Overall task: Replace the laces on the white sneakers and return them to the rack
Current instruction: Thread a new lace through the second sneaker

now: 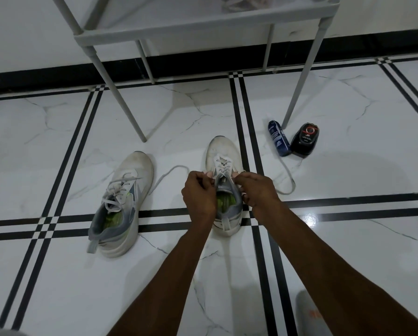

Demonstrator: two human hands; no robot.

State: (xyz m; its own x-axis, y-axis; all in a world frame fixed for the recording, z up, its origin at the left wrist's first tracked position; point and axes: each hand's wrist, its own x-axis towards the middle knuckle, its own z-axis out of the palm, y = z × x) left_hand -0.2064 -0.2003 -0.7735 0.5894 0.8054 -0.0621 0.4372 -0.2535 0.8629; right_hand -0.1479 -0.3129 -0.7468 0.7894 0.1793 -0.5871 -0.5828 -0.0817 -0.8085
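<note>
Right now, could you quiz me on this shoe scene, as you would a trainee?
1. True or false: both hands work on the right sneaker.
2. What stands beside the blue spray can? A) black bottle B) brush C) cup
3. Which sneaker's lace ends trail loose across the floor?

Key:
1. True: the left hand and right hand pinch its lace.
2. A, the black bottle.
3. The right one; the left sneaker sits untouched.

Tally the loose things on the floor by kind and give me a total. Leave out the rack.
Sneakers: 2, the left sneaker standing alone and the right sneaker that both hands work on
Blue spray can: 1, lying on its side
Black polish bottle: 1, beside the can
Total: 4
</note>
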